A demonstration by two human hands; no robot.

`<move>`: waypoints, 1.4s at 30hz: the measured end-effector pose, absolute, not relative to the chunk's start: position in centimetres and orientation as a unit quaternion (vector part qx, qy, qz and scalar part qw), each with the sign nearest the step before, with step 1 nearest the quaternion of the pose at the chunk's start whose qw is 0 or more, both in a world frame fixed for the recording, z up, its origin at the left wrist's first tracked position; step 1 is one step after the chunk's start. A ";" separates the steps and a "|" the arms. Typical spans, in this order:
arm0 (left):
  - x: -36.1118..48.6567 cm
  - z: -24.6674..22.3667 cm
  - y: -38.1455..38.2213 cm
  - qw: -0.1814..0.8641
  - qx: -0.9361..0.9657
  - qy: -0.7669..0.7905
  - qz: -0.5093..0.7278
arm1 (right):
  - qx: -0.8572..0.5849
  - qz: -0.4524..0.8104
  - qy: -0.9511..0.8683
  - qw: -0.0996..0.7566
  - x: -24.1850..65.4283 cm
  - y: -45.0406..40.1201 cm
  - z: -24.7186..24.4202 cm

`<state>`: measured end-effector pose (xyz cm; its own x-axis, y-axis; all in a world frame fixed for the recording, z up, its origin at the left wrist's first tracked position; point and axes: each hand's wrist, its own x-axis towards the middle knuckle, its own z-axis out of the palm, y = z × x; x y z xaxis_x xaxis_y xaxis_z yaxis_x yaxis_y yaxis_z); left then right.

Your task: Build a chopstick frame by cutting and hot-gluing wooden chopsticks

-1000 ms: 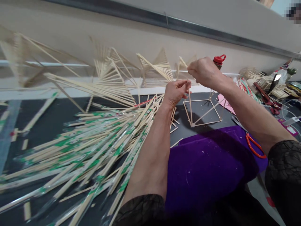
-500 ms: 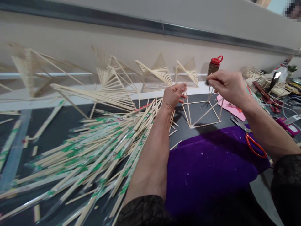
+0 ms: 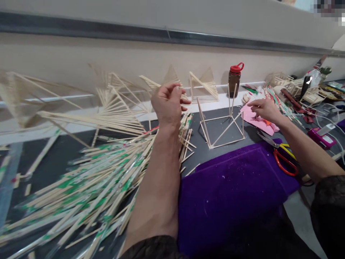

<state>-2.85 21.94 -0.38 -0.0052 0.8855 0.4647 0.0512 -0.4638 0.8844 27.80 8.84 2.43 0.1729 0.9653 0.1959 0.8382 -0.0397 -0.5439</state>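
Note:
A small open frame of thin wooden sticks (image 3: 228,145) stands on the dark table, with several uprights and a diagonal. My left hand (image 3: 168,104) is raised to the left of it, apart from it, with fingers curled loosely and no object seen in them. To the right of the frame, my right hand (image 3: 265,109) hovers over pink paper (image 3: 256,126), its fingers partly extended and nothing visible between them. Neither hand touches the frame. Many sticks in green-marked plastic wrappers (image 3: 107,172) lie on the left.
Fan-shaped stick models (image 3: 203,86) line the wall. A red-capped bottle (image 3: 234,81) stands behind the frame. Purple cloth (image 3: 231,187) covers the near edge, with red-handled scissors (image 3: 283,165) on it. A purple device (image 3: 322,138) and cables lie at right.
Both hands have come away from the stick frame: my left hand moved left, and my right hand moved down over the pink paper, its fingers opening. The view has shifted slightly right.

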 end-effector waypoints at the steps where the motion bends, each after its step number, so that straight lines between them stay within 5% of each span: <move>1: -2.6 0.2 21.2 0.350 0.621 0.382 0.588 | -0.702 0.136 -0.649 0.259 27.7 9.3 2.0; 12: -2.5 1.1 12.4 0.360 0.675 0.424 0.484 | -0.619 0.287 -0.721 0.117 24.4 15.7 -0.3; 24: -4.3 -3.9 8.0 0.266 0.797 0.410 0.356 | -0.723 0.015 -0.691 0.013 32.6 12.2 1.6; 33: -1.8 -5.8 6.2 0.215 0.894 0.308 0.245 | -0.749 0.057 -0.654 0.089 36.7 2.4 3.0; 42: -1.8 -5.3 5.8 0.160 0.890 0.378 0.197 | -0.804 0.042 -0.566 0.178 37.9 -6.2 2.7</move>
<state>-1.77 5.79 -5.29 0.6365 0.7361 0.2301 0.6096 -0.6630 0.4346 37.90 -6.25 2.71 0.3551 0.9251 0.1345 0.8951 -0.2950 -0.3344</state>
